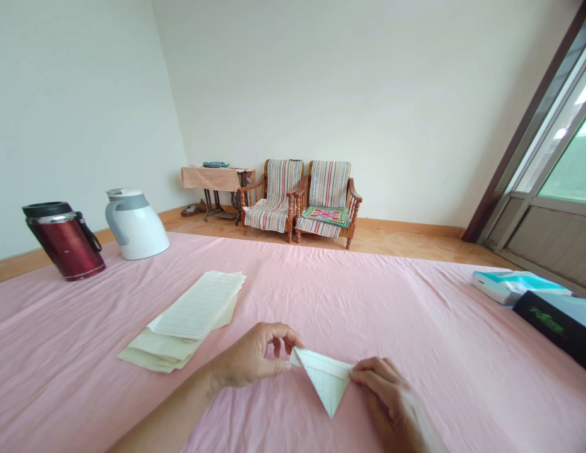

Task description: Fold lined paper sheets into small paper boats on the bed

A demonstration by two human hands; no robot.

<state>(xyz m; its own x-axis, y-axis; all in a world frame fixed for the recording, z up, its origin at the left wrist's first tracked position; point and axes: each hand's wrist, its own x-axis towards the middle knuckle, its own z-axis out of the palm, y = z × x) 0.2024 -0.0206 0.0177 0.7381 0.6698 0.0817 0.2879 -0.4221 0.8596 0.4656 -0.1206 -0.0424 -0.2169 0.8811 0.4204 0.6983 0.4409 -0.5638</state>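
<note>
While folded paper (326, 377) spans between, hands (252, 355) (391, 390) curl at ends

the triangle (328, 379) is matt paper, the cover (391, 308) creased cloth, the flask (68, 244) glossy metal.

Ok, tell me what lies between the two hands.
In the head view, the folded paper lies between them, the left hand at one corner, the right hand at another.
</note>
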